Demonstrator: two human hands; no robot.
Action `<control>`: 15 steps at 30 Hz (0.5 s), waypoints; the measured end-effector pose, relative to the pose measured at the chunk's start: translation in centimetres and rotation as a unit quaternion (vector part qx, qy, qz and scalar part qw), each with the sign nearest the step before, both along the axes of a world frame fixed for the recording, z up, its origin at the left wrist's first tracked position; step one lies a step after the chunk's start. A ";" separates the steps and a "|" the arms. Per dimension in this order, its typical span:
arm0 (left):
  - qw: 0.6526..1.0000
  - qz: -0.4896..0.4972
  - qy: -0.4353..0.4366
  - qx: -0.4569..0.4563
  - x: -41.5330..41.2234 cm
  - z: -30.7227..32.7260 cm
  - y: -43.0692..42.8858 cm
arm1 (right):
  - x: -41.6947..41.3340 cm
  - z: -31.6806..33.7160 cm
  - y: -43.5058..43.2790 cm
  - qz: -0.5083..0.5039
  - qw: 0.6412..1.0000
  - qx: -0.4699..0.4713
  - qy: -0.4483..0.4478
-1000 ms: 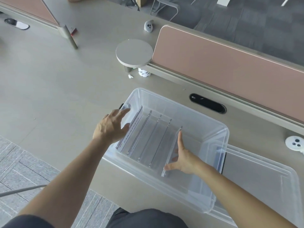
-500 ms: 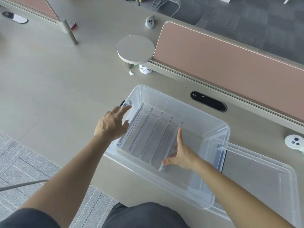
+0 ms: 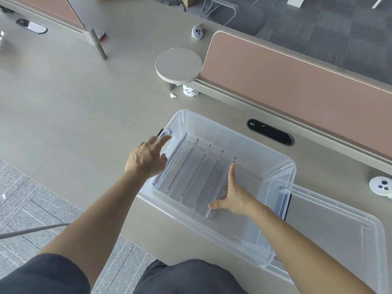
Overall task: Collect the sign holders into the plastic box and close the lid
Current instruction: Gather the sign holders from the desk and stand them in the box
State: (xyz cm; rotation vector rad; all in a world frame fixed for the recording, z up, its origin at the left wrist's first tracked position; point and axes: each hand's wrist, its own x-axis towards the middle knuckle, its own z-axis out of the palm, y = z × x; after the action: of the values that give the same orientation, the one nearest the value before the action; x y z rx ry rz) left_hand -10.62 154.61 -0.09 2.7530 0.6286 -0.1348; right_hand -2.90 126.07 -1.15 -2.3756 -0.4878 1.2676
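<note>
A clear plastic box (image 3: 273, 160) stands at the desk's near edge. Several clear acrylic sign holders (image 3: 195, 175) stand upright in a row in its left half. My left hand (image 3: 146, 159) is at the box's left end, fingers straight, touching the leftmost holder. Inside the box my right hand (image 3: 233, 196) lies flat against the rightmost holder (image 3: 222, 181), fingers straight, thumb spread toward the holder's near end. The clear lid (image 3: 339, 236) lies flat on the desk to the right, partly under the box.
A pink divider panel (image 3: 297, 81) runs behind the box, with a dark cable slot (image 3: 270, 134) in the desk before it. A round raised stand (image 3: 178, 64) and a white cup (image 3: 190, 91) sit behind-left. A white device (image 3: 380, 185) lies far right. Floor lies below the desk edge.
Both hands stay almost where they were, against the outer holders. The view has shifted slightly.
</note>
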 end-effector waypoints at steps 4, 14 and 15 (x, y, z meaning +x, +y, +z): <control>1.000 0.001 0.007 -0.002 -0.1 0.2 -0.1 | -0.2 0.4 -0.1 0.008 1.000 -0.002 -0.003; 0.995 0.070 -0.054 -0.048 -2.6 4.4 -1.0 | 2.4 7.8 2.9 0.117 0.960 0.002 -0.254; 0.992 0.095 -0.063 -0.059 -3.4 5.2 -1.1 | 2.3 8.7 3.9 0.138 0.960 0.037 -0.243</control>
State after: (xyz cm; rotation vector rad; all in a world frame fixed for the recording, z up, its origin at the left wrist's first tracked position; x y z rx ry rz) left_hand -14.03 153.54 5.10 2.5490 0.8150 0.0428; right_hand -0.58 129.96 7.52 -2.6153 -1.0240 0.7321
